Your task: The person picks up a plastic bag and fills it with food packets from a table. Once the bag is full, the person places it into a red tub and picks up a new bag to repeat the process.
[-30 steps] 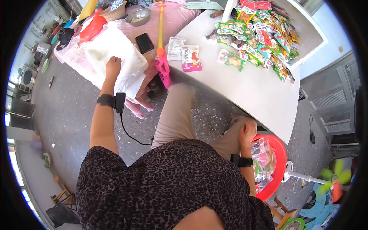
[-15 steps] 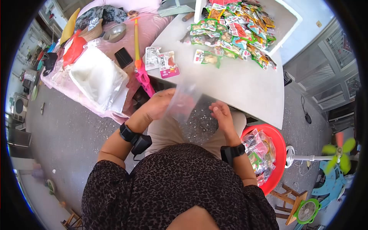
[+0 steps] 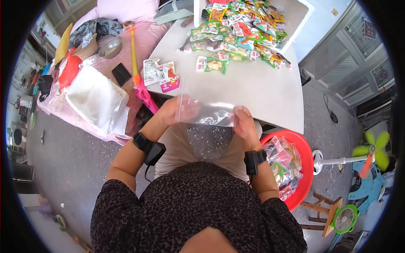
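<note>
A clear plastic bag is stretched sideways between my two hands, over my lap near the table's front edge. At its left end is my left hand, with its curled fingers showing through the film. My right hand pinches the opposite end between thumb and fingers. The bag looks flat, and the floor and table show through it. Beyond it on the white table lie a silver packet and a pink-and-white packet.
Many small snack packets spill from a white foam box onto the table. A red basin of filled clear bags stands at my right. On the pink-covered surface at left are a white lined box, a phone and a metal bowl.
My right hand has come up and taken hold of the bag's free end. The bag has turned from hanging at a slant to stretched out level. The view has shifted slightly.
</note>
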A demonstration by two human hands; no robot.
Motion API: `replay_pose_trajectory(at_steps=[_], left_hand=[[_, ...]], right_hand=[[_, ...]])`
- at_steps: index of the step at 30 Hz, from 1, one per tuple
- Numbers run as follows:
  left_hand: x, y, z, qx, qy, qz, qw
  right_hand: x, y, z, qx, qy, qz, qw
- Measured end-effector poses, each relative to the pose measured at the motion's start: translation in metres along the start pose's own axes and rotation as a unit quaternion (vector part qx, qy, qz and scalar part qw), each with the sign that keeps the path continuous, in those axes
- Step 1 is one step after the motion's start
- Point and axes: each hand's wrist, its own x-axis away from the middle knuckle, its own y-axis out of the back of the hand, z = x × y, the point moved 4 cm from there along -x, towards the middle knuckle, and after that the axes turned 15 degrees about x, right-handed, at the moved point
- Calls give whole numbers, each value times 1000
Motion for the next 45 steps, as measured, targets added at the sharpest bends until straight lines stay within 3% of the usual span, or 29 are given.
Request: replay_pose_trajectory(at_steps=[3, 7, 10, 13, 16, 19, 20, 22, 25, 28, 30, 34, 37, 40, 43, 45], left_hand=[[-20, 13, -23, 19, -101, -59, 993], [-27, 11, -27, -66, -119, -121, 983], [-36, 27, -25, -122, -121, -100, 980], [-39, 39, -17, -58, -76, -155, 983], [-37, 48, -3, -7, 15, -122, 992], [-28, 36, 8, -69, 0, -38, 997], [-23, 29, 11, -87, -37, -53, 994], [-12, 0, 17, -124, -112, -82, 982], [-8, -5, 19, -296, -174, -44, 938], [5, -35, 33, -383, -198, -16, 902], [8, -44, 41, -431, -172, -15, 886], [20, -65, 49, -568, -266, -25, 778], [24, -76, 54, -625, -320, 18, 712], [23, -78, 55, -622, -211, 20, 754], [19, -64, 57, -552, -310, 29, 773], [19, -55, 50, -594, -323, -18, 737]], right_hand=[[-19, 4, 7, 83, 54, -102, 990], [-35, 13, 0, 115, 54, -139, 982], [-35, 13, -1, 198, 69, -123, 970], [-32, 16, 0, 242, 68, -67, 966], [-22, 16, 8, 294, 51, -68, 952], [-25, 39, 0, 399, 26, -42, 916], [-22, 43, 8, 488, 131, -124, 854], [-3, 28, 30, 621, 326, -276, 657], [21, -17, 49, 525, 284, -200, 777], [22, -51, 26, 356, 148, -17, 923], [28, -71, 23, 318, 161, 36, 934], [35, -90, 27, 247, 137, 81, 956], [33, -86, 20, 244, 115, 80, 960], [28, -79, 14, 256, 107, 64, 959], [23, -69, 1, 109, 27, 37, 993], [20, -67, 3, 120, 13, 13, 993]])
